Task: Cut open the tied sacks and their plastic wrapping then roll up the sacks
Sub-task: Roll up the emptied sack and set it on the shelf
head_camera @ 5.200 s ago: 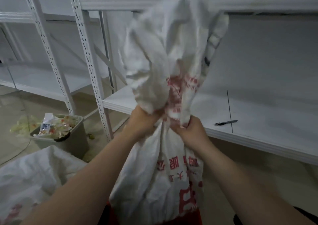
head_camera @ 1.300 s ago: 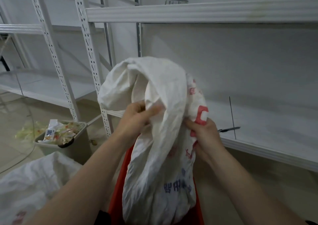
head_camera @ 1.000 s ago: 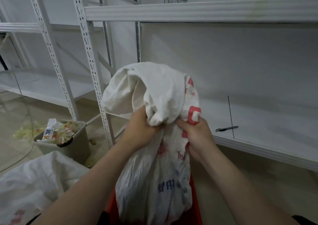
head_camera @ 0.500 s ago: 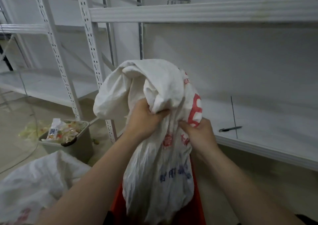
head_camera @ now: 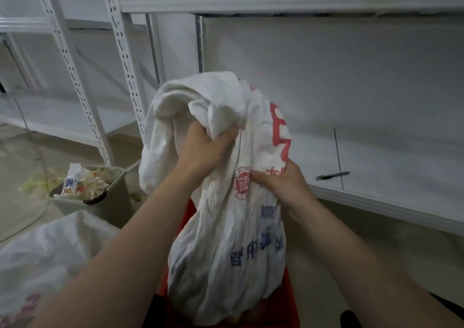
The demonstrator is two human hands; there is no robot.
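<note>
Seen only as two bare arms: left forearm [head_camera: 130,252] running in from the lower left of the frame to the left hand [head_camera: 206,149] at centre, right forearm [head_camera: 364,260] from the lower right to the right hand [head_camera: 281,184] just right of centre. Bare from frame edge to fingertips on both sides. Perhaps clad in dark cloth lower down, judging by a dark patch [head_camera: 153,312] at bottom centre and another in the lower right corner, too cropped to tell.

There are two white sacks: a printed sack [head_camera: 221,252] and a second sack [head_camera: 50,257]. Two hands: left hand [head_camera: 203,149], right hand [head_camera: 283,184]. One grey bin [head_camera: 75,209], one pen [head_camera: 332,176], one red crate [head_camera: 290,307].
</note>
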